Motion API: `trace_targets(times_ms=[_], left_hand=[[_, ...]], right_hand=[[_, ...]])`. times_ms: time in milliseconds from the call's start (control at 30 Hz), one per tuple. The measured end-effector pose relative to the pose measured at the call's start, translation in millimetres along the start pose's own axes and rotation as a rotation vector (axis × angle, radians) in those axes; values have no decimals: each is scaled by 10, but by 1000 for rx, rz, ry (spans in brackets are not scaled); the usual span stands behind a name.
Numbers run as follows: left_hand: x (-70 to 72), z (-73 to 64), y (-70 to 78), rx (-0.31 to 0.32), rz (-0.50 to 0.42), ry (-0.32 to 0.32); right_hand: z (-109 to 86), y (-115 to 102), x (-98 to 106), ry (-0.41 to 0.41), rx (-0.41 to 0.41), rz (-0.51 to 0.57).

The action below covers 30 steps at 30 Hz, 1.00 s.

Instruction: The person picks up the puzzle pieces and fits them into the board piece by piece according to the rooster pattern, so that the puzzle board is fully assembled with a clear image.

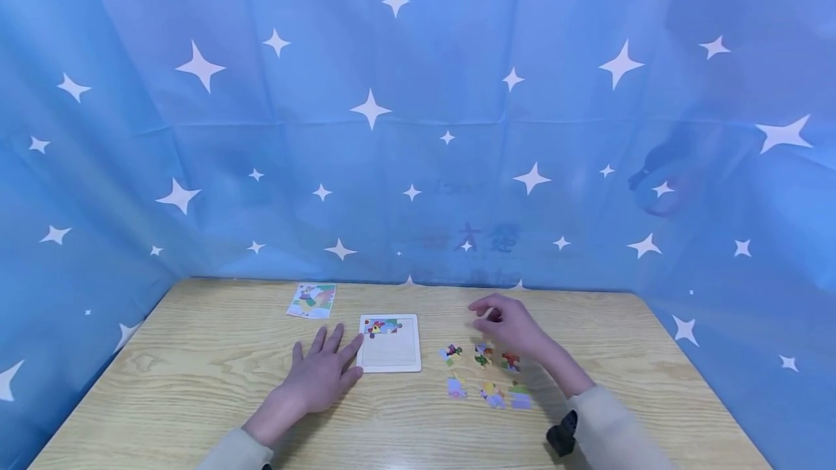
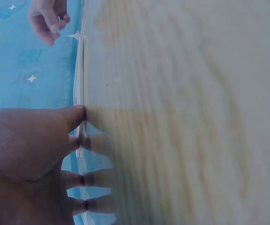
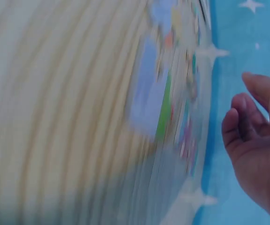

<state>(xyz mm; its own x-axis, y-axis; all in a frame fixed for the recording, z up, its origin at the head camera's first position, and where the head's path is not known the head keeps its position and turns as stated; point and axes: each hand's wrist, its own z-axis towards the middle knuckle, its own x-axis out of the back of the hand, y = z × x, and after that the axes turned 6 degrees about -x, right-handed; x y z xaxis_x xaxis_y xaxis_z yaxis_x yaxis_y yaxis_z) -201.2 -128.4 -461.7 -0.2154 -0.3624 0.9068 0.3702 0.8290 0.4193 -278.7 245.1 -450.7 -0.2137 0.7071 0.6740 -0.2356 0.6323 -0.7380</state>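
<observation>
Right sleeve (image 1: 614, 430) sits nearest, right hand (image 1: 512, 325) beyond the puzzle pieces (image 1: 520, 401) right of the tray (image 1: 394, 352), thumb and fingers apart, nothing held, spread left hand (image 1: 320, 377) at tray's left rim: probably best to brace there, pinch piece edges, carry left across the table (image 1: 432, 379) strip between.

Plain pale beige sleeves (image 1: 614, 430), chunky black thing (image 1: 563, 434) by the right cuff (image 1: 583, 406), tiny black bit (image 1: 266, 466) by the left cuff (image 1: 251, 448), bare fingers (image 1: 334, 339)
</observation>
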Motion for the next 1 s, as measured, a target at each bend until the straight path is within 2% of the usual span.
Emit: trace_targets(times_ms=[167,333,700,1000], left_hand=[[9,-4,10,-2,-5,-3],[16,0,5,1,2,-2],[1,-6,3,8,2,-3],[1,0,1,6,5,2]], right_hand=[[-170,165,220,5,-44,-20],[-273,314,351,15,-88,-58],[-322,530,385,7,-184,-75],[-303,549,392,-22,-160,-88]])
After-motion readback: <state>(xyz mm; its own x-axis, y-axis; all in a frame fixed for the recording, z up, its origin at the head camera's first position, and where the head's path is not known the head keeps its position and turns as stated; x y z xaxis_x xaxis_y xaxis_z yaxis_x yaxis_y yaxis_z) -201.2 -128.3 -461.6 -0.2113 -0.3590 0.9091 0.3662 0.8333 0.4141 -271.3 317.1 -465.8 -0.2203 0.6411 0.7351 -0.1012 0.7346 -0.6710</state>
